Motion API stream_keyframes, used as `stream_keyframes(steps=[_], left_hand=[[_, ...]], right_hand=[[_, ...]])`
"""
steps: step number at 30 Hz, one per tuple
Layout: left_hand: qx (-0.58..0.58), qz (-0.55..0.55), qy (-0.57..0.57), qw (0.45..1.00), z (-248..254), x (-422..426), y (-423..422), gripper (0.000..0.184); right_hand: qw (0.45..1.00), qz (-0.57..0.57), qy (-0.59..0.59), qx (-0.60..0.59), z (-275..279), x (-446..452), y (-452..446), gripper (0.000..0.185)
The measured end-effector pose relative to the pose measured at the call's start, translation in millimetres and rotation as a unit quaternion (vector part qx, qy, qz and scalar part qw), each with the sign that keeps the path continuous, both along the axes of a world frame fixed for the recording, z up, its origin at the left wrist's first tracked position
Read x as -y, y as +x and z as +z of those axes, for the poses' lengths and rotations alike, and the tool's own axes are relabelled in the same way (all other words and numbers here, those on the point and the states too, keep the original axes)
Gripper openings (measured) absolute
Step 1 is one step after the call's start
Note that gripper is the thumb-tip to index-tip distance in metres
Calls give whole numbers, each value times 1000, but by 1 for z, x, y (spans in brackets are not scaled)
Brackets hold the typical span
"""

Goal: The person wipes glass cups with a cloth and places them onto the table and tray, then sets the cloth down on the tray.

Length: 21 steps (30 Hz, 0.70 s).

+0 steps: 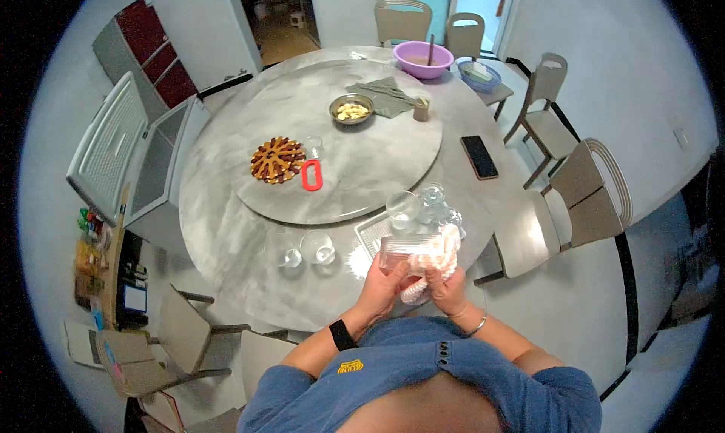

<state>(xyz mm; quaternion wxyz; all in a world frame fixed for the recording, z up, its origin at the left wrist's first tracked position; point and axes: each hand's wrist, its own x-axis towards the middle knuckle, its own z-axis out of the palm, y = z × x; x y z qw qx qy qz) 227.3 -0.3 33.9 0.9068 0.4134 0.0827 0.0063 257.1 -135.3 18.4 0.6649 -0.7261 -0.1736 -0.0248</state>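
Between your two hands lies a clear, ribbed glass container (402,250): your left hand (384,283) grips its side, while your right hand (447,288) bunches a nubbly, pale cloth (449,244) against it. Beyond your left hand, a latticed white tray (369,231) rests on the marbled grey table (219,214).

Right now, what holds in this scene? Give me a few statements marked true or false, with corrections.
1. The left hand has a black band at its wrist. True.
2. The phone lies on the turntable. False: the phone lies on the table, outside the turntable.
3. The right hand holds a cloth. True.
4. The purple basin is upside down. False: the purple basin stands upright.
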Motion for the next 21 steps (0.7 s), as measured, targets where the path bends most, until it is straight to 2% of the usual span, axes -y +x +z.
stream_keyframes(steps=[2, 3, 4, 5, 6, 8, 9, 10, 12, 13, 14, 15, 16, 17, 18, 20, 21], left_hand=[[-23, -61, 42, 997, 1, -12, -6, 46], [-21, -55, 42, 997, 7, -16, -9, 46], [50, 37, 244, 968, 15, -20, -14, 54], [115, 128, 433, 885, 24, -24, -19, 63], [114, 136, 434, 883, 31, -32, -21, 63], [239, 61, 623, 743, 46, -50, -29, 69], [183, 27, 600, 779, 52, -54, -36, 65], [177, 37, 601, 779, 51, -58, -39, 65], [125, 15, 530, 838, 49, -67, -45, 67], [136, 23, 442, 886, 53, -69, -51, 56], [134, 37, 442, 886, 49, -75, -55, 56], [72, -40, 220, 972, 41, -84, -61, 46], [10, -115, -19, 993, 35, -89, -68, 39], [28, -102, -136, 985, 30, -87, -77, 32], [32, -92, -138, 986, 24, -86, -85, 32], [15, -159, -338, 927, 10, -86, -100, 35], [51, -180, -325, 927, 10, -90, -106, 38]], right_hand=[[995, 9, -85, 45, 15, -3, 7, 30], [1000, 5, -9, -19, 36, -10, 6, 27], [1000, 12, -9, -17, 39, -12, 10, 27], [998, 44, -33, 10, 41, -13, 13, 25], [995, 76, -56, 38, 44, -16, 15, 24], [993, 90, -48, 57, 57, -28, 10, 23], [993, 97, -60, 3, 61, -33, 10, 22], [991, 105, -72, -50, 64, -38, 8, 21], [987, 125, -91, -48, 77, -48, 0, 20], [984, 132, -108, -48, 82, -54, -2, 20], [982, 144, -110, -43, 84, -60, -4, 20], [973, 172, -93, 122, 85, -66, -7, 20], [937, 195, -70, 282, 86, -71, -9, 21], [907, 225, -60, 351, 92, -75, -11, 25], [904, 235, -60, 353, 96, -80, -12, 25], [856, 297, -65, 418, 102, -90, -17, 25], [853, 325, -55, 405, 97, -93, -18, 22]])
